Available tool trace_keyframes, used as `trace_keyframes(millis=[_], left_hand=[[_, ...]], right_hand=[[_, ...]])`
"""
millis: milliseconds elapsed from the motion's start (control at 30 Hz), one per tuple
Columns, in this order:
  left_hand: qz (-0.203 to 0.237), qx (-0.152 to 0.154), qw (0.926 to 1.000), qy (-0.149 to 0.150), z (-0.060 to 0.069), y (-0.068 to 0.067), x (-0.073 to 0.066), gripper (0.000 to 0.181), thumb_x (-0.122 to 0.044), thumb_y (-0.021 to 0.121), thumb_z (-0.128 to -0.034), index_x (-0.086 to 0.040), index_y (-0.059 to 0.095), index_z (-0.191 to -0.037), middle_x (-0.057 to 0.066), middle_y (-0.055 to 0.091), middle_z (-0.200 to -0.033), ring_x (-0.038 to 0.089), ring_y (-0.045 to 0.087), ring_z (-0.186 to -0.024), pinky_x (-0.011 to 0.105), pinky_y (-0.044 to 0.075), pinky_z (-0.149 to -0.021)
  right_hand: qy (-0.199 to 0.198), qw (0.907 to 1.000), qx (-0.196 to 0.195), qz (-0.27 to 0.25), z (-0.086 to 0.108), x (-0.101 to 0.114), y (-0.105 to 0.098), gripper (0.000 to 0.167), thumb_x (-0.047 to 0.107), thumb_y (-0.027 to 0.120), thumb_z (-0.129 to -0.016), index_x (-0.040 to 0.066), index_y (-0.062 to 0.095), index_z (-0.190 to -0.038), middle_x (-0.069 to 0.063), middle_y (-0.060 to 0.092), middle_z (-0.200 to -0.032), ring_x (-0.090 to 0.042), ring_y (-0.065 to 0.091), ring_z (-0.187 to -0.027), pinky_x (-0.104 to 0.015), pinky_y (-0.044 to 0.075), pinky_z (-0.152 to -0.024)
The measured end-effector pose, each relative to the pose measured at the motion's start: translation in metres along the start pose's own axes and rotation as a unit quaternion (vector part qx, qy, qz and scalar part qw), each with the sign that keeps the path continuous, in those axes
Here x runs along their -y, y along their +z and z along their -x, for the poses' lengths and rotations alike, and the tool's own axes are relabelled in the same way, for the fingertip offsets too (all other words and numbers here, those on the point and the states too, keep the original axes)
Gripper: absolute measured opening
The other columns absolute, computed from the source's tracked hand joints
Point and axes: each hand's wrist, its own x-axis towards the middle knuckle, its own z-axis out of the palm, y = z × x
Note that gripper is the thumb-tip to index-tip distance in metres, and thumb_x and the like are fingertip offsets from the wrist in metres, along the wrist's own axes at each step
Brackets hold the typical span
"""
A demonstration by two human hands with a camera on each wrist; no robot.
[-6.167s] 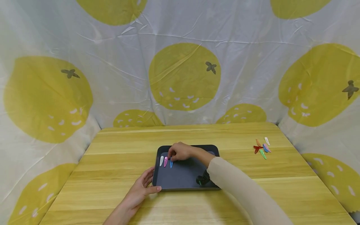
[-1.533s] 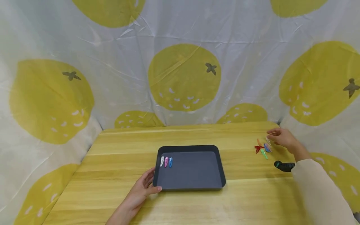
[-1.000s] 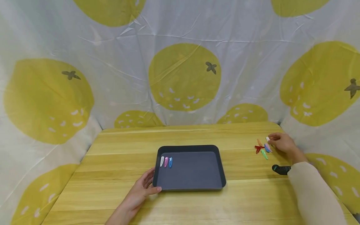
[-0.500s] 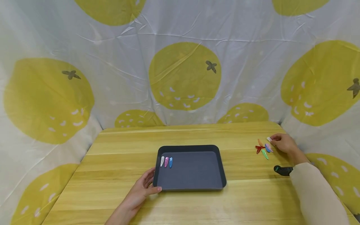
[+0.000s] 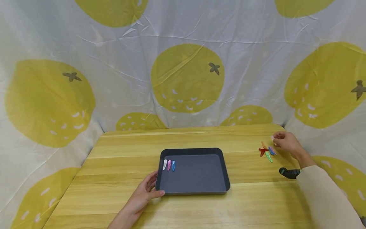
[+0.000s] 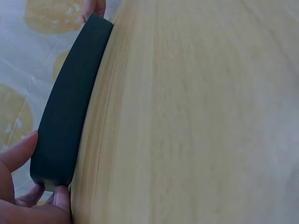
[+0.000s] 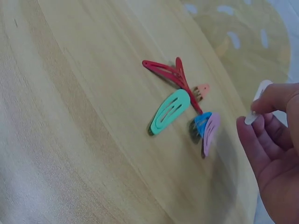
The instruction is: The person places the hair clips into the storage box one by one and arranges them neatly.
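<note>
In the head view, my left hand [image 5: 141,192] holds the front left corner of a dark grey tray [image 5: 197,178], thumb at the front and fingers along the side. Inside the tray, at its left, a white hair clip [image 5: 165,164], a pink hair clip [image 5: 169,165] and a blue hair clip [image 5: 173,165] lie in a row. At the far right, my right hand [image 5: 288,143] pinches another white hair clip [image 7: 261,87] between thumb and fingertips, above the table. Beside it lie red clips [image 7: 163,71], a green clip [image 7: 170,112], a blue clip [image 7: 202,122], a lilac clip [image 7: 211,128] and an orange clip [image 7: 202,90].
The wooden table [image 5: 128,149] carries the tray and the loose clips. A curtain [image 5: 246,73] printed with yellow fruit stands behind it and at both sides. A black device [image 5: 289,173] sits at my right wrist.
The blue clip was set in the tray's row, then my right hand went to the loose clips. It has taken the white clip and lifted it off the table. My left hand stayed.
</note>
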Motion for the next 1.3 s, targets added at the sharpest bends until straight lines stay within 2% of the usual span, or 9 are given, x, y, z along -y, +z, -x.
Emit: trace_keyframes(millis=[133, 500, 700, 867, 1000, 1100, 1167, 1233, 1300], left_hand=[[-0.002, 0.0, 1.0, 0.004, 0.001, 0.0, 0.0, 0.092, 0.005, 0.083, -0.0804, -0.002, 0.034, -0.158, 0.025, 0.034, -0.161, 0.043, 0.029, -0.147, 0.059, 0.022, -0.121], [-0.003, -0.006, 1.0, -0.007, 0.0, 0.001, 0.001, 0.093, 0.006, 0.084, -0.0792, -0.004, 0.035, -0.158, 0.024, 0.033, -0.161, 0.043, 0.028, -0.148, 0.058, 0.023, -0.121], [-0.004, -0.005, 1.0, -0.008, 0.001, 0.001, -0.001, 0.093, 0.006, 0.084, -0.0795, -0.004, 0.035, -0.158, 0.024, 0.032, -0.162, 0.044, 0.027, -0.148, 0.058, 0.023, -0.121], [-0.003, -0.004, 1.0, -0.005, 0.0, 0.001, 0.0, 0.093, 0.006, 0.083, -0.0795, -0.004, 0.035, -0.158, 0.024, 0.033, -0.162, 0.043, 0.027, -0.148, 0.058, 0.023, -0.121], [-0.003, -0.005, 1.0, -0.003, -0.001, 0.0, 0.001, 0.092, 0.006, 0.083, -0.0796, -0.004, 0.035, -0.158, 0.024, 0.034, -0.161, 0.043, 0.028, -0.148, 0.057, 0.024, -0.121], [-0.003, -0.007, 1.0, -0.003, -0.001, 0.0, 0.001, 0.092, 0.006, 0.083, -0.0798, -0.003, 0.035, -0.158, 0.024, 0.034, -0.161, 0.043, 0.029, -0.148, 0.057, 0.024, -0.121], [-0.002, -0.007, 1.0, -0.002, -0.001, 0.0, 0.001, 0.092, 0.006, 0.083, -0.08, -0.003, 0.035, -0.158, 0.024, 0.035, -0.161, 0.043, 0.029, -0.148, 0.057, 0.024, -0.121], [-0.002, -0.006, 1.0, -0.003, -0.001, 0.0, 0.001, 0.092, 0.006, 0.083, -0.0801, -0.003, 0.035, -0.158, 0.024, 0.034, -0.161, 0.043, 0.029, -0.148, 0.057, 0.024, -0.121], [-0.001, -0.006, 1.0, -0.003, -0.001, 0.0, 0.002, 0.092, 0.005, 0.083, -0.08, -0.003, 0.035, -0.158, 0.024, 0.034, -0.161, 0.043, 0.029, -0.148, 0.056, 0.025, -0.121]], right_hand=[[-0.007, 0.9995, 0.018, -0.023, 0.0, 0.005, 0.0, 0.031, 0.004, 0.056, -0.104, -0.017, 0.049, -0.125, -0.026, 0.056, -0.117, -0.014, 0.063, -0.094, -0.031, 0.061, -0.083], [-0.017, 0.9926, 0.101, -0.065, 0.0, 0.02, 0.005, 0.031, 0.005, 0.062, -0.104, -0.013, 0.051, -0.127, -0.025, 0.059, -0.114, -0.028, 0.068, -0.096, -0.036, 0.062, -0.083], [-0.025, 0.9774, 0.168, -0.126, -0.002, 0.027, 0.01, 0.036, 0.003, 0.062, -0.103, -0.015, 0.047, -0.13, -0.022, 0.056, -0.115, -0.032, 0.068, -0.101, -0.04, 0.06, -0.088], [-0.038, 0.9676, 0.202, -0.147, -0.004, 0.037, 0.017, 0.028, 0.002, 0.061, -0.103, -0.014, 0.049, -0.123, -0.026, 0.056, -0.113, -0.038, 0.068, -0.099, -0.043, 0.06, -0.089], [-0.047, 0.9654, 0.223, -0.126, -0.005, 0.049, 0.03, 0.022, 0.005, 0.06, -0.105, -0.012, 0.051, -0.116, -0.033, 0.054, -0.111, -0.043, 0.065, -0.089, -0.05, 0.061, -0.08], [-0.044, 0.9648, 0.237, -0.106, -0.005, 0.06, 0.042, 0.019, 0.006, 0.058, -0.106, -0.009, 0.052, -0.115, -0.03, 0.055, -0.109, -0.043, 0.064, -0.087, -0.048, 0.06, -0.066], [-0.04, 0.966, 0.237, -0.096, -0.004, 0.067, 0.049, 0.018, 0.009, 0.058, -0.107, -0.007, 0.052, -0.115, -0.025, 0.058, -0.106, -0.041, 0.066, -0.091, -0.041, 0.054, -0.057], [-0.031, 0.9653, 0.237, -0.106, -0.003, 0.074, 0.055, 0.016, 0.007, 0.057, -0.106, -0.006, 0.052, -0.114, -0.021, 0.057, -0.106, -0.042, 0.066, -0.099, -0.036, 0.058, -0.064], [-0.029, 0.9642, 0.236, -0.118, -0.002, 0.079, 0.06, 0.015, 0.005, 0.058, -0.106, -0.007, 0.052, -0.114, -0.02, 0.056, -0.105, -0.044, 0.065, -0.104, -0.038, 0.062, -0.077]])
